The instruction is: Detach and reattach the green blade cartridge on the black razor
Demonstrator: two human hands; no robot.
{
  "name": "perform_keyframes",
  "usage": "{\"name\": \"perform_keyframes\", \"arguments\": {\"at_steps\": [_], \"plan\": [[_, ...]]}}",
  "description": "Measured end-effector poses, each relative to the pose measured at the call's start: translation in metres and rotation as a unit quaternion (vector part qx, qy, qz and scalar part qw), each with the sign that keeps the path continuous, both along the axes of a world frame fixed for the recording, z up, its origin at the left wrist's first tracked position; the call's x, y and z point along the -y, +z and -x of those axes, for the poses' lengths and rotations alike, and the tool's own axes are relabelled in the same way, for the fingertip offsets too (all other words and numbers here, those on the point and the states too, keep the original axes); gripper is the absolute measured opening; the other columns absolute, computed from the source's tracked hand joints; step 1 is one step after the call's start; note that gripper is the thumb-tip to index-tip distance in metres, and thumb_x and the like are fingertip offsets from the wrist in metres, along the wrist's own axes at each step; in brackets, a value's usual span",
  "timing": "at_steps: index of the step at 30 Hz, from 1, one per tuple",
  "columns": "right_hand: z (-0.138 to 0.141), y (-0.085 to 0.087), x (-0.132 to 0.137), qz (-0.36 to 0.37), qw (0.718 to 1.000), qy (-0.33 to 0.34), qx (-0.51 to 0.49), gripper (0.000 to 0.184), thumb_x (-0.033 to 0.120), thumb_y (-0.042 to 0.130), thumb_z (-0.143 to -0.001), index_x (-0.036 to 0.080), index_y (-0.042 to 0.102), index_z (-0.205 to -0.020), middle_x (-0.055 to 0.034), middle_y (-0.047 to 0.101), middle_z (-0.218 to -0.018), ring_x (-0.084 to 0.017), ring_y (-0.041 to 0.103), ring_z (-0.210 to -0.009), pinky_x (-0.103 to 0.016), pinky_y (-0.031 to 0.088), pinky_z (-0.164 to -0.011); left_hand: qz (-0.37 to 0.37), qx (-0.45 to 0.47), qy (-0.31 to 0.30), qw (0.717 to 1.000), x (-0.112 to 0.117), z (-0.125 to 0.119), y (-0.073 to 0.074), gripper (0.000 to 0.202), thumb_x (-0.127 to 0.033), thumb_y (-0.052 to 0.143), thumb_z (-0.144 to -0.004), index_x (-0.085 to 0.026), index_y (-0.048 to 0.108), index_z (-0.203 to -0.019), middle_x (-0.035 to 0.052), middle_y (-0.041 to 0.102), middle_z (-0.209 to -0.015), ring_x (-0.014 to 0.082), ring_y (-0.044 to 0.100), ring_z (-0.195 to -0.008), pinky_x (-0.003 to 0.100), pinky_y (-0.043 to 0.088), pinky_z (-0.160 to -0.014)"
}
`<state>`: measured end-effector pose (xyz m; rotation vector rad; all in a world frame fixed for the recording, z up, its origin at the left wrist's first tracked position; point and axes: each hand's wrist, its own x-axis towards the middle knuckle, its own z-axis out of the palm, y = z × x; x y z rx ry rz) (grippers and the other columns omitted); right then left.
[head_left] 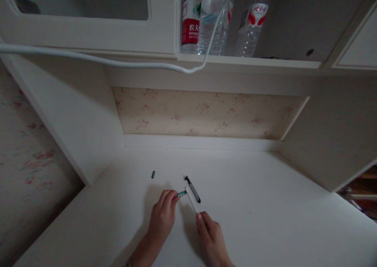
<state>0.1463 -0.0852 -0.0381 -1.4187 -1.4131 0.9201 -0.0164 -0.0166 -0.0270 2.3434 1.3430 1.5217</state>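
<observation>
My left hand (165,212) pinches a small teal-and-black razor cartridge (182,194) between thumb and fingertips. Wrapped round the lower end of a slim white stick-like handle (192,200) is my right hand (211,231). The top of this handle meets the inner end of the cartridge; whether they are joined cannot be made out. Just beyond it lies a black-and-grey razor handle (193,190) with a forked tip, flat on the white desk (250,188). A second small dark green cartridge (153,174) rests on the desk, farther to the left.
Overhead, an open shelf (250,61) holds several plastic water bottles (215,19). A white cable (118,63) droops across the cabinet front. Side panels (73,113) bound the desk left and right, and floral wallpaper (188,113) covers the back.
</observation>
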Motion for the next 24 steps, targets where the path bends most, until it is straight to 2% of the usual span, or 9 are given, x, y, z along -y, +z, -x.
{"name": "perform_keyframes", "arguments": {"at_steps": [4,8,12,17,21,24], "plan": [[0.0002,-0.0015,-0.0005,-0.015,0.999,0.033,0.007,0.046,0.058,0.037,-0.09,0.019,0.048,-0.069,0.0045,0.039,-0.055,-0.011,0.035,-0.051,-0.023,0.026,-0.048,-0.004,-0.003,-0.002,1.0,-0.0002,-0.0001,0.0002,0.013,-0.022,0.043,-0.095,-0.02,0.055,-0.098,0.0048,0.062,-0.087,0.014,0.065,-0.081,0.023,0.054,-0.07],[0.0002,-0.0029,-0.0009,-0.004,1.0,-0.008,0.004,0.048,0.061,0.035,-0.09,0.02,0.046,-0.067,0.0047,0.038,-0.054,-0.012,0.034,-0.05,-0.023,0.026,-0.047,-0.006,-0.001,0.0,1.0,-0.0006,-0.0001,-0.0002,0.012,-0.021,0.044,-0.094,-0.019,0.055,-0.099,0.0046,0.062,-0.087,0.0137,0.065,-0.079,0.022,0.054,-0.069],[0.0006,-0.0038,-0.0005,-0.015,1.0,0.023,0.005,0.047,0.06,0.035,-0.09,0.02,0.047,-0.069,0.0046,0.038,-0.055,-0.012,0.034,-0.051,-0.024,0.026,-0.048,-0.009,-0.004,0.004,1.0,-0.0001,-0.0004,0.0006,0.013,-0.022,0.044,-0.094,-0.019,0.056,-0.099,0.0047,0.062,-0.088,0.0142,0.065,-0.081,0.022,0.054,-0.07],[0.0019,-0.0042,-0.0009,-0.003,1.0,-0.011,0.007,0.048,0.061,0.034,-0.09,0.02,0.046,-0.067,0.0055,0.037,-0.053,-0.011,0.033,-0.05,-0.023,0.025,-0.047,-0.011,-0.005,0.004,1.0,-0.0003,0.0,-0.0002,0.013,-0.022,0.044,-0.094,-0.019,0.055,-0.099,0.0042,0.062,-0.087,0.0137,0.065,-0.08,0.022,0.054,-0.07],[0.0038,-0.0039,-0.0012,-0.028,0.999,-0.001,0.019,0.049,0.059,0.034,-0.091,0.019,0.049,-0.068,0.005,0.04,-0.053,-0.011,0.036,-0.05,-0.024,0.026,-0.049,-0.017,-0.003,0.007,1.0,-0.0007,-0.0001,-0.0027,0.013,-0.022,0.044,-0.094,-0.019,0.056,-0.099,0.004,0.062,-0.088,0.0136,0.065,-0.081,0.022,0.054,-0.071],[0.0018,-0.0026,-0.0014,0.006,1.0,-0.023,0.021,0.048,0.06,0.034,-0.09,0.02,0.048,-0.068,0.0053,0.039,-0.052,-0.012,0.035,-0.049,-0.024,0.026,-0.048,-0.01,0.0,0.0,1.0,-0.0008,0.0,-0.0023,0.012,-0.021,0.044,-0.094,-0.019,0.055,-0.099,0.004,0.061,-0.088,0.0134,0.064,-0.081,0.022,0.054,-0.072]]}}
